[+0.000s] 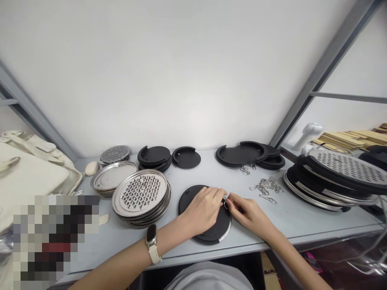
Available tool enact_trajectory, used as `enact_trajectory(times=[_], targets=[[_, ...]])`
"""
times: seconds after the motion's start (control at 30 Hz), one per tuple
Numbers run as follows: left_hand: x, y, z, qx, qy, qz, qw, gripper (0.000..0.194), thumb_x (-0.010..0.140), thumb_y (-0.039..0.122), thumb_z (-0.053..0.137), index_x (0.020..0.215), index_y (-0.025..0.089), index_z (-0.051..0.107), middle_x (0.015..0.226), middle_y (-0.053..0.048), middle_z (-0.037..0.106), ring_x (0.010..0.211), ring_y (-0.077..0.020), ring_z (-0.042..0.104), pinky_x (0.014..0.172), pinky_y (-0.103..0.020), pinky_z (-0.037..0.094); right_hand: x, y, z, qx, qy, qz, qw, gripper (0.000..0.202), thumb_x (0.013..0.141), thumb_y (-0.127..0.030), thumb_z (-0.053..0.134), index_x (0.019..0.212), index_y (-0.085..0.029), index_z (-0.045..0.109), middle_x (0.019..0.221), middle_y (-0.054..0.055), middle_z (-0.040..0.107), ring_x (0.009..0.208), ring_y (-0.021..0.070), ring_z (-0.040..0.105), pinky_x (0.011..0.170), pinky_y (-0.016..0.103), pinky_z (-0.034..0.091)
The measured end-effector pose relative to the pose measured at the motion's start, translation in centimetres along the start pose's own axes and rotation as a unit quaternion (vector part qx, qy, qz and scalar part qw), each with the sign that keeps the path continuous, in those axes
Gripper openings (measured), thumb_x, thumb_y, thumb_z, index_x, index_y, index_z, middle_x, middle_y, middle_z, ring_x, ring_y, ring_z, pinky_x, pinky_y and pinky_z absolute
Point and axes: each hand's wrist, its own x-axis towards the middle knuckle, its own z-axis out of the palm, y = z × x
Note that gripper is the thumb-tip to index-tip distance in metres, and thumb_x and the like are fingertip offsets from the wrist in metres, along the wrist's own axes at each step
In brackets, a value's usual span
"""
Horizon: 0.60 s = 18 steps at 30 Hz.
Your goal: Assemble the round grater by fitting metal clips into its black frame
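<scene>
Working at a black disc (pixel 222 225), flat on the table (pixel 181 177) near its front edge, with left hand (pixel 204 209) laid across the top and right hand (pixel 246 211) at the right-hand rim. Pinching a small metal clip (pixel 225 203) at that rim, right fingers closed narrow on it. Cannot tell about the left fingers: curled, tips close by the clip, perhaps gripping too, perhaps only steadying the disc. Judging by the metal edge (pixel 227 231) at lower right, apparently already paired with a metal plate. Cannot make out any finished fastening of the clip; best judged as mid-step. Left loose: clips (pixel 267 187) heaped to the right, grater plates (pixel 142 193) and plain discs (pixel 116 175) stacked to the left, notched black discs (pixel 155 155) along the wall (pixel 187 80). Probably further along, at far right: a stack of black-and-metal discs (pixel 314 183), without visible clips.
</scene>
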Motion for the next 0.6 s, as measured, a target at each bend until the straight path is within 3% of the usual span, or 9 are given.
enact_trajectory(times=[0.6], targets=[[-0.06, -0.19, 0.22, -0.003, 0.003, 0.015, 1.000, 0.021, 0.091, 0.008, 0.042, 0.110, 0.016, 0.047, 0.103, -0.006, 0.058, 0.091, -0.0219, 0.054, 0.082, -0.034, 0.041, 0.05, 0.17, -0.03, 0.001, -0.024, 0.022, 0.999, 0.026, 0.097, -0.034, 0.035, 0.073, -0.022, 0.036, 0.059, -0.008, 0.032, 0.053, 0.0106, 0.030, 0.052, 0.022, 0.028]])
